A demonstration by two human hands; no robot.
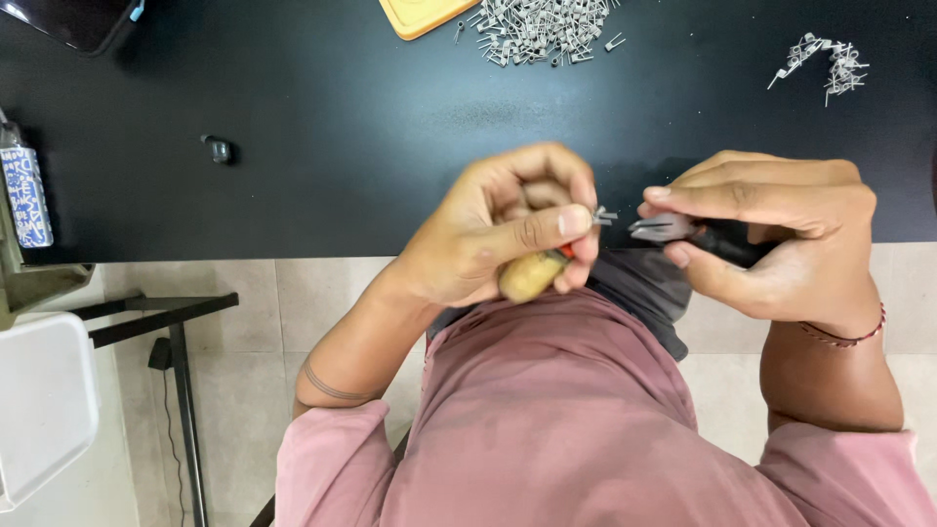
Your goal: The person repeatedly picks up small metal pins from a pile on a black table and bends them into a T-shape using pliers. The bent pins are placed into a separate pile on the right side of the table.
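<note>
Just above the person's lap, at the near edge of the black table (342,146), the left hand (498,234) is clenched around a small tool with a yellowish wooden handle (530,276), and its fingertips pinch a tiny grey metal coil part (604,215). Facing it, the right hand (781,234) grasps black-handled pliers (683,232), whose silver tips point at the coil part and stop just short of it. Farther back on the table lie a big heap of similar metal parts (542,29), a smaller heap (825,60) to the right, and a yellow tray (420,15).
</note>
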